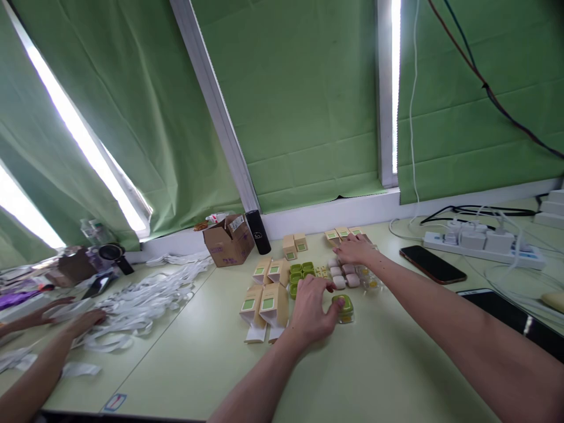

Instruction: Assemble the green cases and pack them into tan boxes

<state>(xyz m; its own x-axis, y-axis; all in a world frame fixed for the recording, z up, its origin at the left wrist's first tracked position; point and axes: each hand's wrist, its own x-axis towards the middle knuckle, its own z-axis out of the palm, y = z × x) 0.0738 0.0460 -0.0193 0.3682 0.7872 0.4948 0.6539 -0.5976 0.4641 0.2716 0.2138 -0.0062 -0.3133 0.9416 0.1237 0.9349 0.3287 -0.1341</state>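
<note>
My left hand (314, 308) is low over the table, fingers curved and spread, thumb at the edge of a small clear case with a green top (343, 305). Its fingertips hang beside a cluster of green square pieces (302, 273) and tiny yellow-green pieces (321, 272). Farther back, my right hand (356, 249) reaches down with its fingers apart, just above white and pink rounded pieces (343, 274). Kraft-coloured boxes (338, 236) stand behind its fingertips, and clear cases (371, 278) lie under its wrist. Nothing shows in its grasp.
Kraft boxes with green labels (274, 302) stand left of my left hand. Behind them are a cardboard carton (229, 241) and a black cylinder (258, 232). Phones (432, 264) and a power strip (484, 249) lie right. Another person's hands (88, 322) touch white strips (145, 308).
</note>
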